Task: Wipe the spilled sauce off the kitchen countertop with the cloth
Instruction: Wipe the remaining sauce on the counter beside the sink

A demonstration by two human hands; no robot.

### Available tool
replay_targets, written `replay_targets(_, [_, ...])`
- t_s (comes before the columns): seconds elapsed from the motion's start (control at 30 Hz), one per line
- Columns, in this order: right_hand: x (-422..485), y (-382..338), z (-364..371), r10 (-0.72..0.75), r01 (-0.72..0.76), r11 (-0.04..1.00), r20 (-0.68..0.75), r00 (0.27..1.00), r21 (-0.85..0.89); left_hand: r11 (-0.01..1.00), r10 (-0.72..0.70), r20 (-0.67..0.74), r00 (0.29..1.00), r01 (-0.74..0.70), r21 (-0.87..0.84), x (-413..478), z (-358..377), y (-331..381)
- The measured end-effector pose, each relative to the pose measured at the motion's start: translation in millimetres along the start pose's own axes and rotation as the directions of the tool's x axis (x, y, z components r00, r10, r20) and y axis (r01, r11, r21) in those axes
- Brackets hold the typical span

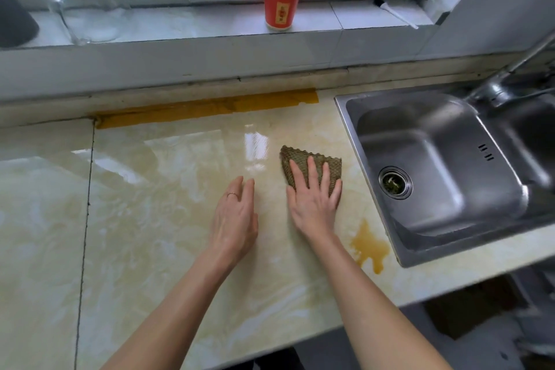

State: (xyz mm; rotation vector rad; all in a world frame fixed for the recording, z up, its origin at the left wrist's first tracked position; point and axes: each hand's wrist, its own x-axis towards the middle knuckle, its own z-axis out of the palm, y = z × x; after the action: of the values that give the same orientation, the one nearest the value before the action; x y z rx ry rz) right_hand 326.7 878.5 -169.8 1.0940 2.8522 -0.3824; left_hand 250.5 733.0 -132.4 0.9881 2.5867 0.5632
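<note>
While flat on countertop [150, 219], cloth [335, 167] under straight right fingers [312, 173].

Person's upper limbs: left hand [235, 219] and right hand [313, 204], both ungloved, on forearms [186, 294] bare along their whole visible length. A thin, plain ring [232, 194] encircles one of the left hand's fingers [237, 186].

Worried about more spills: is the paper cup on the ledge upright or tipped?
Upright: the paper cup stands on its base on the ledge, open rim facing up.
</note>
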Motion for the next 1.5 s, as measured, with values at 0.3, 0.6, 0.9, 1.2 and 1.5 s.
replay_targets(0.3, [-55,8,8,-0.071,0.072,0.996,-0.030,0.997,0.045,0.997,0.080,0.080,0.994,-0.081,-0.002,-9,12,13])
replay_targets(0.6, [-44,8,4,0.029,-0.029,0.999,-0.019,0.999,0.023,0.989,0.129,0.091,0.988,-0.135,0.063,-15,17,7])
replay_targets(0.9, [-94,12,16,-0.136,0.135,0.991,-0.015,0.991,-0.012,0.991,0.128,0.034,0.991,-0.129,0.019,-16,21,9])
replay_targets(1.2, [-49,-13,10,-0.197,0.197,0.980,0.007,0.980,-0.022,0.996,0.001,-0.060,0.998,-0.007,-0.094,-25,6,-12])
replay_targets(1.5, [-67,-90,43,-0.464,0.470,0.870,0.075,0.882,-0.150,0.966,-0.184,-0.274,0.944,0.122,-0.227,-29,-12,-33])
